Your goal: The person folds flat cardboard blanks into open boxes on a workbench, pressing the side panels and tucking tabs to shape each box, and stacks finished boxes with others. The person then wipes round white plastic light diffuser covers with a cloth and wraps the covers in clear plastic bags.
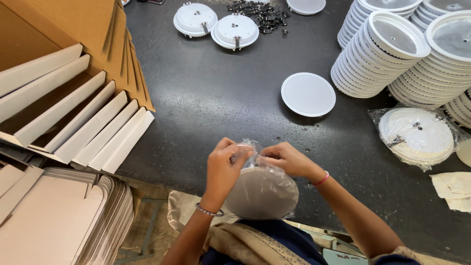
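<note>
Both hands pinch clear plastic bag (255, 159) mouth: left hand (223, 164), right hand (287, 159) closed on film. Round white light disc (262, 194), probably inside bag, at 6 o'clock over counter (206, 98) edge.

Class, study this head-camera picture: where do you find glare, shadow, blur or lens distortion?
Head view: soft glare sheens the dark table; the clear plastic bag glints between the left hand and right hand; a shadow lies beneath the white round disc; the stacked white housings bow outward near the edge, showing wide-angle distortion; focus stays fairly sharp throughout.
</note>
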